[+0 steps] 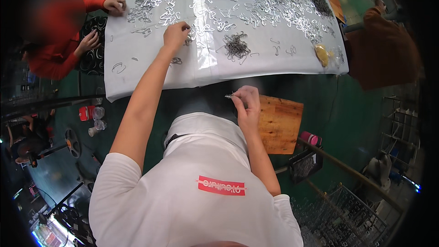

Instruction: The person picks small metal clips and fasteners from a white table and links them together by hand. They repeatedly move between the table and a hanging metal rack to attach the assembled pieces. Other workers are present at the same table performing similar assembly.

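- Left hand (176,34) out on the far white table cover (151,80), fingers curled together, pinching at small metal hooks (188,40) in the scatter.
- Right hand (244,103) pulled in near the chest, thumb and fingertips pressed on a tiny bundle of wire pieces (229,95), held off the table edge.
- Dark heap of hooks (236,45) lying right of the left hand; shiny hooks spread across the far half of the cover.
- Clear bag with something yellow (323,55) at the right edge, contents hard to make out.
- Wire crate (350,210) low on the right, filling unclear; small dark bin (304,164) just beyond it, holding grey bits.
- Wooden board (279,123) partly hidden behind the right forearm.
- Red rectangular label (222,186) on the near white shirt.
- Co-worker's hand (114,4) in a red sleeve on the far left corner.
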The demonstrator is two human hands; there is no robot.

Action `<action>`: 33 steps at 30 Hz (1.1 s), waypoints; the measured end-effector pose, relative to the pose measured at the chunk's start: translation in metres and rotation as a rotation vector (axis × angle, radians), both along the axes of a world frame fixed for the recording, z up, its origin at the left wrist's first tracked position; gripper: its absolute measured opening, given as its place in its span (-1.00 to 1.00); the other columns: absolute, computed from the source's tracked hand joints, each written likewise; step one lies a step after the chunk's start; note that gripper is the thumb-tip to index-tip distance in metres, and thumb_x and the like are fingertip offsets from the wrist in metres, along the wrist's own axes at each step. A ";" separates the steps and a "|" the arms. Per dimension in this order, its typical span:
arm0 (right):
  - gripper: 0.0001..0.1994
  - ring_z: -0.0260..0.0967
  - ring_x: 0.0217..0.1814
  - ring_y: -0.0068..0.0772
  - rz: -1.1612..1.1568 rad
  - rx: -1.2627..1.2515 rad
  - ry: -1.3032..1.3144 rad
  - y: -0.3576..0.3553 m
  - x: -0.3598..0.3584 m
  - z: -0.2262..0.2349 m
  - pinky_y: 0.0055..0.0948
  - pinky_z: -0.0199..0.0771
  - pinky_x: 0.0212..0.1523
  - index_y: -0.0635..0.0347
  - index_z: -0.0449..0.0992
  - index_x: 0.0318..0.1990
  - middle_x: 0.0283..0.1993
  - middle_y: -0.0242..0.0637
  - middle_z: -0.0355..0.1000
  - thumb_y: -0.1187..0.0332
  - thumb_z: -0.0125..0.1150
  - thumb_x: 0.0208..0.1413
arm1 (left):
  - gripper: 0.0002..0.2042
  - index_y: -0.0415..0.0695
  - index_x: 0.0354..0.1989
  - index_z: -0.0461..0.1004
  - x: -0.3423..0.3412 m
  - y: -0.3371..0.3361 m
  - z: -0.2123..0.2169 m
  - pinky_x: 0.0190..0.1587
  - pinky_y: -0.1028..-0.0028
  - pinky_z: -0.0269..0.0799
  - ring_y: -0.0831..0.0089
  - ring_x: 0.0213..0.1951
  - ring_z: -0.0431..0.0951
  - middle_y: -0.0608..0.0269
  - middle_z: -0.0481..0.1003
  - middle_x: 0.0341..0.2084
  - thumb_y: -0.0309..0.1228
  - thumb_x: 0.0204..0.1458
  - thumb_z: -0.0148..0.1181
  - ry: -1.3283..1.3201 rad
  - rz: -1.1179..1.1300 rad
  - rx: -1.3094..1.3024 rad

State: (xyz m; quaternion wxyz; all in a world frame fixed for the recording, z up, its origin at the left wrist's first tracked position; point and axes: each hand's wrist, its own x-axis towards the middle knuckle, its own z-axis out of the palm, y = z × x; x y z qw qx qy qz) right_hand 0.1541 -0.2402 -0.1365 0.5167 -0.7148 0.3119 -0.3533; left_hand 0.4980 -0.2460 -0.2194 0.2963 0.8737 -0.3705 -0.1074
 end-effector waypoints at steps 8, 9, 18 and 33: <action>-0.93 0.31 -0.36 -0.52 -0.016 0.008 0.008 0.000 -0.001 -0.002 -0.59 0.37 -0.40 0.30 0.52 -0.32 -0.17 -0.26 0.30 0.56 0.23 0.02 | -0.83 0.02 -0.29 0.62 0.008 0.001 0.002 -0.15 0.25 0.45 0.24 -0.23 0.56 0.19 0.58 -0.41 -0.30 -0.09 0.31 0.098 0.030 -0.021; -0.93 0.31 -0.36 -0.52 -0.021 0.007 0.004 -0.004 0.003 -0.005 -0.59 0.37 -0.40 0.29 0.53 -0.32 -0.17 -0.26 0.30 0.56 0.23 0.02 | -0.83 0.02 -0.29 0.62 0.008 -0.002 0.005 -0.14 0.25 0.44 0.25 -0.20 0.55 0.20 0.57 -0.42 -0.30 -0.09 0.31 -0.146 -0.033 0.077; -0.92 0.33 -0.29 -0.47 -0.024 -0.015 -0.024 -0.006 0.007 -0.011 -0.57 0.39 -0.37 0.29 0.53 -0.32 -0.17 -0.26 0.30 0.55 0.25 0.00 | -0.81 -0.18 -0.28 0.60 -0.030 0.013 0.036 -0.24 0.49 0.45 0.51 -0.37 0.57 0.27 0.61 -0.40 -0.36 -0.03 0.28 0.466 -0.014 -0.056; -0.92 0.27 -0.06 -0.43 -0.016 -0.002 0.082 -0.011 0.013 -0.012 -0.50 0.35 -0.07 0.26 0.51 -0.30 -0.13 -0.30 0.25 0.51 0.25 0.03 | -0.89 -0.25 -0.29 0.56 -0.185 0.066 0.118 -0.20 0.57 0.42 0.61 -0.35 0.52 0.30 0.58 -0.39 -0.52 0.01 0.25 0.722 -0.277 -0.405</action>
